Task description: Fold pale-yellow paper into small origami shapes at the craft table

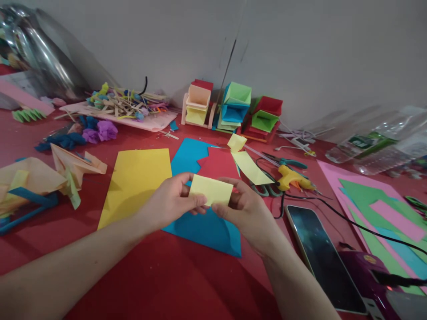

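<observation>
A small pale-yellow piece of paper [213, 188] is held up between both hands, its front face toward me. My left hand [178, 195] pinches its left end, thumb in front and fingers behind. At the right end my right hand [245, 204] grips it the same way. Below the hands lies a blue sheet of paper [210, 233], with a red jagged-edged sheet [220, 162] partly over it. A yellow sheet [142, 173] is flat to the left. Beyond my right hand rest a pale-yellow paper strip [251, 168] and a smaller yellow scrap [236, 142].
Three folded-paper box stacks [236, 104] stand by the wall. A yellow glue gun [295, 178], pliers [288, 163], a phone [322, 253] and a black cable [353, 218] lie right, near coloured sheets [370, 191] and plastic bottles [376, 144]. Sticks on a pink tray [150, 123] sit back left.
</observation>
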{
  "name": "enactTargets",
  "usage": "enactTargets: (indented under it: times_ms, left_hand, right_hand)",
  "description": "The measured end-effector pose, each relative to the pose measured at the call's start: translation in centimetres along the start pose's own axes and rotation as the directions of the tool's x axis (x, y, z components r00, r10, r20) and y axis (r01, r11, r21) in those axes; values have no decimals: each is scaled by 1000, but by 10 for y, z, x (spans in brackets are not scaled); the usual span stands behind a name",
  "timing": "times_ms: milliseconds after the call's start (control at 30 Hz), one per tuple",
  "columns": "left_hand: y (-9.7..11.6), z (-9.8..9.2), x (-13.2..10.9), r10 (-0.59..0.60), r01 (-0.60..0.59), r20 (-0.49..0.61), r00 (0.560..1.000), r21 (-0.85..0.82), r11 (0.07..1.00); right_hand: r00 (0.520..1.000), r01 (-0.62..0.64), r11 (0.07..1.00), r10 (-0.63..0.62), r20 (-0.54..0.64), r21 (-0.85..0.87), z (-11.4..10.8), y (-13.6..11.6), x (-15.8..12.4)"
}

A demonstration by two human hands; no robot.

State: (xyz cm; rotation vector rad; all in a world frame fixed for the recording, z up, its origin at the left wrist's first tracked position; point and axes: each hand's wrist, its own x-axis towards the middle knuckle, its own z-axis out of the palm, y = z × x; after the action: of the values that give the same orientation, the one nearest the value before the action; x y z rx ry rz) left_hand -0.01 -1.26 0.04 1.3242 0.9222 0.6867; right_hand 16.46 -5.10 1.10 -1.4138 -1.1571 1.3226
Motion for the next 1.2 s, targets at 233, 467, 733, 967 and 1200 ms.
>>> enactTargets:
  times_ms: [233,467,733,967,1200]
  left_hand:
    - [1,0,0,-70,70,-1,998,-42,997]
    - [8,-14,4,7,-12,-192,981,-25,1000]
    - [-1,-2,-2,6,-8,53,999,40,999]
    - [0,-7,-3,177,-158,-40,983,290,944]
    - [-6,-2,-6,239,-230,29,971,408,883]
  right_hand:
    - [999,-29,997,30,18,-69,2,-1,0]
    - [993,29,992,-42,-106,-122,-14,-5,2]
    - [995,90,996,-91,-43,-28,-6,3,4]
    - [992,117,990,-120,-27,-83,-7,1,2]
    - [963,245,930,-266,-41,-275,0,-8,-4]
